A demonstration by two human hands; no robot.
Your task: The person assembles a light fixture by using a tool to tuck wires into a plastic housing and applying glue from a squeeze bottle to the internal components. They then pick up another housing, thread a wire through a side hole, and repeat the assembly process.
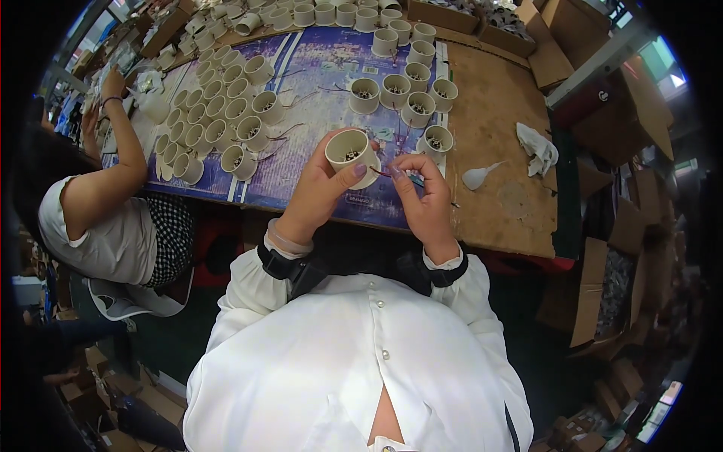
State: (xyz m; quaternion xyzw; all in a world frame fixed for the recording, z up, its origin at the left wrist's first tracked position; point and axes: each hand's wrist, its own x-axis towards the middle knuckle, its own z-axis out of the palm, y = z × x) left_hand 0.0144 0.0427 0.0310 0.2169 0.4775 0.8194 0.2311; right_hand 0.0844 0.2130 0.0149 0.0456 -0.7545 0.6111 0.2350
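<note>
A cream-coloured round cup-shaped housing (348, 145) with small metal parts inside is gripped in my left hand (318, 181), its opening tilted up toward me. The thumb presses on its near side. Thin dark red wires (382, 173) come out of the housing's right side. My right hand (425, 197) pinches these wires between thumb and fingers, just right of the housing. Both hands are above the near part of the table. Several similar housings (416, 109) with parts inside and wires trailing stand on the table beyond my right hand.
Many more cream housings (215, 108) stand in rows at the left, others along the back. A white squeeze bottle (476, 177) and a crumpled white cloth (538, 149) lie on the brown board (497, 98). A co-worker (98, 203) sits at the left. Cardboard boxes (602, 290) stand at the right.
</note>
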